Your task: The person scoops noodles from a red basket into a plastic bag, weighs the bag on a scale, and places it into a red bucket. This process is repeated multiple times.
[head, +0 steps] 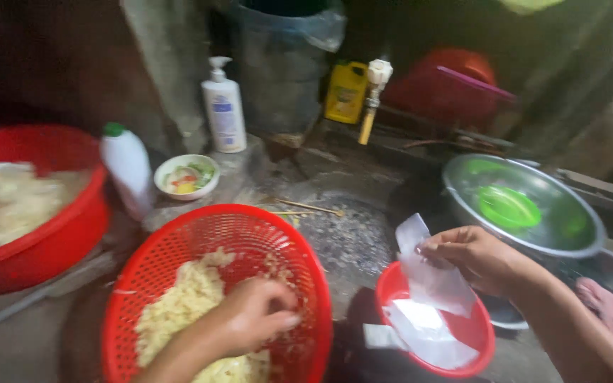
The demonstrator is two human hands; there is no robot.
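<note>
Head view: left hand cupped on shredded food in red colander; right hand fingers pinch white plastic bag over red bowl.

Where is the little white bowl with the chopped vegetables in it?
In the head view, the small white bowl sits left of centre at the back, between the white green-capped bottle and the pump bottle, just beyond the red colander.

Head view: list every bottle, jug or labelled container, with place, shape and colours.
Pump bottle: back centre-left, tall, white, blue label.
Squeeze bottle: beside the big red basin, white, green cap, tilted.
Jug: back centre, squarish, yellow, label too blurred to describe.
No signs or screens.
</note>
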